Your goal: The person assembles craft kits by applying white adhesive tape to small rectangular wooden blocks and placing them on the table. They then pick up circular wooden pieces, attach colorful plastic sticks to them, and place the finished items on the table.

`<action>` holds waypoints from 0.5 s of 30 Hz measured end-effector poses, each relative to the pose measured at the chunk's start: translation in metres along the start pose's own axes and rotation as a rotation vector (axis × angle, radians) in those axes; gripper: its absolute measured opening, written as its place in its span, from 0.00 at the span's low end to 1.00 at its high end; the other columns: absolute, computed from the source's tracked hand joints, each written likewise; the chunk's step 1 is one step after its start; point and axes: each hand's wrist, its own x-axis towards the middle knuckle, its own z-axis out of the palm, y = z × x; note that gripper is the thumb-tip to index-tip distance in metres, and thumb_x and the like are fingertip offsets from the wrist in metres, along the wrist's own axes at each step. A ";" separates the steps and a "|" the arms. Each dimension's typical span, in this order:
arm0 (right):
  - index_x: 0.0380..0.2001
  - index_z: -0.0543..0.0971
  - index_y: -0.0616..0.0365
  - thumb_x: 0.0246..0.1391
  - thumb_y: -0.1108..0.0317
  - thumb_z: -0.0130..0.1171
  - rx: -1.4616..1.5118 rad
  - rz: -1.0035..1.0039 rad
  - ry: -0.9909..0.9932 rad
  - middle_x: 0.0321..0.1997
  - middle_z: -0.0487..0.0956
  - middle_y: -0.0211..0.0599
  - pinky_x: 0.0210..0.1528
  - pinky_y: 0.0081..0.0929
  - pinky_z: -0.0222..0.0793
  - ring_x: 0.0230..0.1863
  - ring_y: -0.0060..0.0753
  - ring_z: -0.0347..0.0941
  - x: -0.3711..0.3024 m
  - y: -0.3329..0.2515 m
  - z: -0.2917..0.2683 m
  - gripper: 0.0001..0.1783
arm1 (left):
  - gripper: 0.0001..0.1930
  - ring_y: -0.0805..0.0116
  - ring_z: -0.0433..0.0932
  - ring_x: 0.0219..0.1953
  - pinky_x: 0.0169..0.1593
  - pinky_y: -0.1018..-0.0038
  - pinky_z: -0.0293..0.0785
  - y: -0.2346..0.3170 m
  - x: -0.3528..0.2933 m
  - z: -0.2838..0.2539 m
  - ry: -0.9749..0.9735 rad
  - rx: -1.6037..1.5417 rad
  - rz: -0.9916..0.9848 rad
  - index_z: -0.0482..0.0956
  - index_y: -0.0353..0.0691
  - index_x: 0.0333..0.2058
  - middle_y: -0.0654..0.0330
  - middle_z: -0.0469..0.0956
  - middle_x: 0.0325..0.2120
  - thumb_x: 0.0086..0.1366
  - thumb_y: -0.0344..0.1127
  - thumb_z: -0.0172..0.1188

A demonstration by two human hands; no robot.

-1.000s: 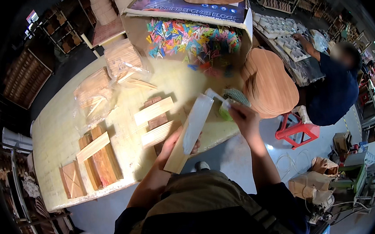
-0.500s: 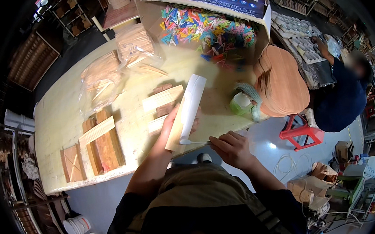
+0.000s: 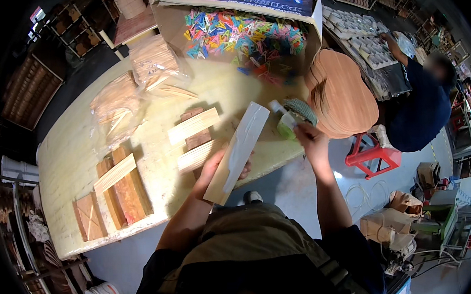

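Note:
My left hand [image 3: 210,174] is closed round a flat, pale wooden block [image 3: 238,149], held tilted above the table's near edge. Wet white glue coats most of its upper face; bare wood shows along the left edge and at the near end. To the right, my right hand [image 3: 313,141] grips a small brush [image 3: 280,109] with a whitish end, blurred, over a green glue pot [image 3: 286,131]. A grey-green cloth [image 3: 300,110] lies against the pot. Left of the block, thin wooden strips [image 3: 194,126] rest across a brown wood piece.
Bagged wooden strips [image 3: 154,59] and an open carton of coloured clips [image 3: 315,33] stand at the back. Guitar-shaped brown plates [image 3: 345,94] are stacked right. Wooden blocks [image 3: 122,186] lie left. A co-worker [image 3: 423,104] sits beyond a red stool [image 3: 373,155].
My right hand has moved up and right with the brush, from the block's near end to the glue pot. Glue covers more of the near end. The view has shifted slightly.

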 end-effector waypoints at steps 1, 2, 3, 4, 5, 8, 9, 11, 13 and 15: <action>0.36 0.81 0.64 0.52 0.70 0.62 -0.038 -0.029 0.033 0.20 0.76 0.33 0.28 0.20 0.65 0.24 0.16 0.70 0.001 0.008 -0.007 0.10 | 0.26 0.69 0.66 0.31 0.32 0.79 0.64 -0.002 -0.002 0.000 0.004 -0.031 0.000 0.67 0.34 0.51 0.59 0.69 0.35 0.67 0.53 0.44; 0.37 0.82 0.63 0.53 0.70 0.61 -0.081 -0.061 0.070 0.19 0.75 0.28 0.25 0.19 0.63 0.21 0.16 0.68 0.003 0.007 -0.014 0.10 | 0.26 0.69 0.66 0.31 0.32 0.79 0.64 -0.002 -0.002 0.000 0.002 -0.064 0.000 0.67 0.34 0.51 0.59 0.69 0.35 0.68 0.53 0.44; 0.36 0.82 0.62 0.52 0.68 0.62 -0.188 -0.081 0.078 0.19 0.77 0.32 0.26 0.21 0.65 0.21 0.20 0.70 0.003 0.005 -0.021 0.10 | 0.27 0.70 0.66 0.30 0.31 0.79 0.64 0.000 -0.002 0.000 0.014 -0.073 0.002 0.67 0.34 0.50 0.59 0.69 0.35 0.68 0.53 0.44; 0.35 0.82 0.60 0.51 0.67 0.62 -0.297 -0.100 0.087 0.20 0.78 0.36 0.26 0.24 0.66 0.21 0.24 0.73 0.002 0.002 -0.030 0.10 | 0.27 0.70 0.66 0.30 0.30 0.80 0.64 0.004 -0.002 0.001 0.026 -0.082 0.004 0.67 0.33 0.50 0.59 0.69 0.35 0.68 0.54 0.44; 0.34 0.83 0.59 0.50 0.65 0.63 -0.403 -0.109 0.093 0.20 0.79 0.39 0.26 0.27 0.68 0.21 0.28 0.75 -0.003 -0.001 -0.037 0.11 | 0.27 0.70 0.66 0.30 0.30 0.80 0.64 0.004 -0.003 0.002 0.044 -0.092 -0.001 0.68 0.33 0.50 0.59 0.69 0.34 0.68 0.54 0.44; 0.32 0.83 0.54 0.47 0.61 0.63 -0.743 -0.118 0.069 0.24 0.79 0.47 0.30 0.38 0.72 0.26 0.44 0.79 0.001 0.008 -0.037 0.11 | 0.27 0.71 0.66 0.30 0.28 0.81 0.64 0.003 0.001 0.005 0.046 -0.105 0.011 0.68 0.31 0.48 0.59 0.69 0.34 0.68 0.53 0.43; 0.32 0.82 0.51 0.47 0.58 0.62 -0.827 -0.042 0.024 0.25 0.80 0.46 0.32 0.45 0.72 0.30 0.53 0.77 0.004 0.005 -0.033 0.11 | 0.20 0.71 0.65 0.31 0.33 0.79 0.67 0.000 0.004 0.000 0.003 -0.154 -0.005 0.69 0.34 0.47 0.60 0.68 0.34 0.69 0.46 0.42; 0.36 0.81 0.50 0.48 0.58 0.60 -0.946 -0.006 -0.052 0.27 0.80 0.45 0.34 0.44 0.73 0.30 0.49 0.78 0.012 0.005 -0.026 0.13 | 0.20 0.71 0.65 0.30 0.33 0.79 0.67 -0.005 0.010 -0.007 0.009 -0.130 -0.032 0.69 0.35 0.47 0.60 0.68 0.34 0.69 0.46 0.43; 0.34 0.81 0.50 0.50 0.58 0.59 -0.933 -0.026 -0.073 0.26 0.81 0.44 0.33 0.45 0.73 0.30 0.50 0.78 0.018 0.012 -0.017 0.12 | 0.20 0.72 0.65 0.30 0.32 0.80 0.67 -0.004 0.013 -0.008 0.029 -0.126 -0.044 0.69 0.35 0.47 0.61 0.69 0.34 0.69 0.46 0.44; 0.33 0.82 0.52 0.51 0.58 0.59 -0.862 -0.075 -0.133 0.23 0.80 0.42 0.30 0.40 0.73 0.27 0.45 0.78 0.024 0.024 -0.018 0.11 | 0.19 0.72 0.66 0.29 0.32 0.80 0.67 -0.004 0.013 -0.003 0.061 -0.156 -0.038 0.70 0.36 0.47 0.61 0.69 0.34 0.69 0.46 0.45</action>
